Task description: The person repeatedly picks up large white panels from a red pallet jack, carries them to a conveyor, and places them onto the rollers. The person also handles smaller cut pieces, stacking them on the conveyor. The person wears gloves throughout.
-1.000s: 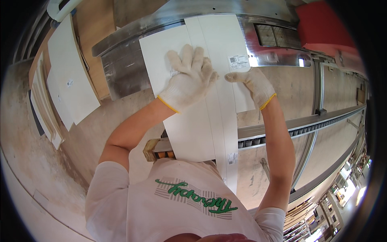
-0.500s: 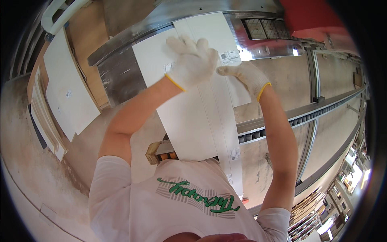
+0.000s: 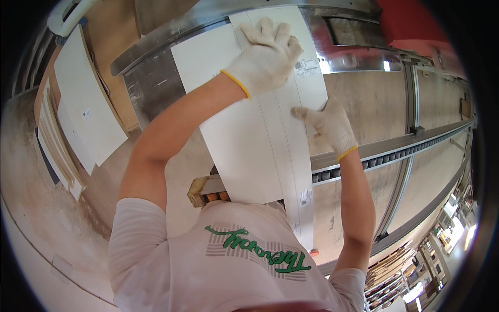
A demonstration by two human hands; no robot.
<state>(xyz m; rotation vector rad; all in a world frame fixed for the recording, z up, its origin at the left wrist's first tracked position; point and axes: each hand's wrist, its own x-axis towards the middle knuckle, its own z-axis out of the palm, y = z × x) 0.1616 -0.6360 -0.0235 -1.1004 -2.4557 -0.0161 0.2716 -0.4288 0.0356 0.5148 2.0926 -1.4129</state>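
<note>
Both my hands wear white knit gloves with yellow cuffs. My left hand (image 3: 265, 61) is open, fingers spread over the far part of the long white panels (image 3: 241, 151), which lie side by side and partly overlap. Beside their right edge is my right hand (image 3: 333, 125), its thumb stretched left over the white surface and its other fingers apart from it. Whether that hand presses on the edge is hard to tell. A printed label (image 3: 306, 67) sits on the far panel, right of my left hand. Another label (image 3: 305, 196) lies near my body.
A dark metal table (image 3: 153, 86) supports the panels' far end. Rails with rollers (image 3: 395, 154) run off to the right. White and brown boards (image 3: 88, 112) lean at the left. A red machine housing (image 3: 416, 26) stands far right, and a wooden block (image 3: 200, 191) is close to my waist.
My left hand has moved forward and right over the panels. The right-hand far panel has slid forward, its near end no longer sticking out. My right hand has come back toward me.
</note>
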